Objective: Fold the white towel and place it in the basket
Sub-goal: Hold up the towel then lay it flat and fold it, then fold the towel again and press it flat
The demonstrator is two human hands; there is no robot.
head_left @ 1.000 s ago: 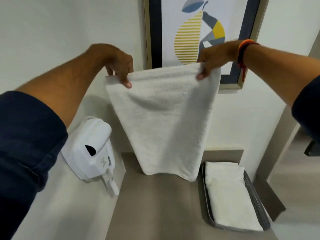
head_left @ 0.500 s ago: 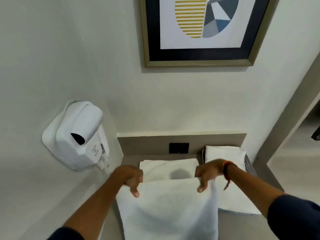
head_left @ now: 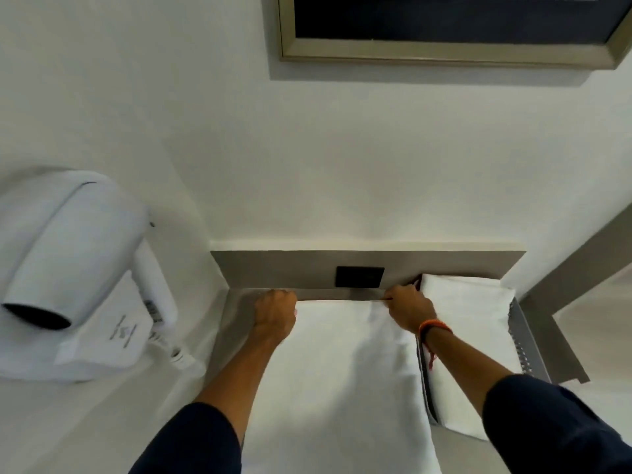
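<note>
Here the white towel [head_left: 342,381] lies flat on a grey counter [head_left: 232,323] against a white wall; the left hand [head_left: 275,316] and right hand [head_left: 408,307] pinch its far corners, beside the basket [head_left: 525,340] holding a folded towel [head_left: 468,323]

White towel [head_left: 342,381] spread flat along the grey worktop [head_left: 232,323], far edge near the back panel. Left hand [head_left: 275,311] and right hand [head_left: 407,307] closed on the towel's two far corners, knuckles up, orange band on the right wrist. Just to the right, grey basket [head_left: 526,340] holding a folded white towel [head_left: 468,323]. Black socket plate [head_left: 359,277] on the back panel. White wall-mounted hair dryer [head_left: 68,268] at left; picture frame [head_left: 444,58] above.
</note>
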